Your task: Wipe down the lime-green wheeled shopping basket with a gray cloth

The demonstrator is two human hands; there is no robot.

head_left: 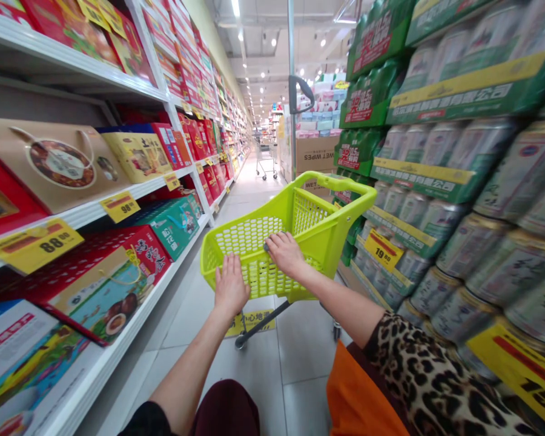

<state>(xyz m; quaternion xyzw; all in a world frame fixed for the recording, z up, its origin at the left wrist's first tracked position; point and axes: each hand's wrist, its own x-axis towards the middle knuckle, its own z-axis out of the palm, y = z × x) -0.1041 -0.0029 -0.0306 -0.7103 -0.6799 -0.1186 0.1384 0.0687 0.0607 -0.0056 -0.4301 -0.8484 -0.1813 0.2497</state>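
Observation:
A lime-green plastic shopping cart [249, 233] stands turned sideways in the aisle before me, its handle at the upper right. No goods show inside its perforated basket. My left hand [231, 283] is closed over the near rim close to the basket's left end, fingers reaching inward. Farther right along the same rim, my right hand [285, 251] grips it, with the fingers bent over the edge. Dark metal legs and casters [240, 342] show below the basket.
Shelves [95, 200] of boxed goods line the left side. Stacked beer-can packs [418, 145] crowd the right, close to the cart. Ahead stand wet-wipe cartons [315, 152], a metal pole [291, 48] and another cart [266, 157]. A yellow floor sign [254, 321] lies beneath.

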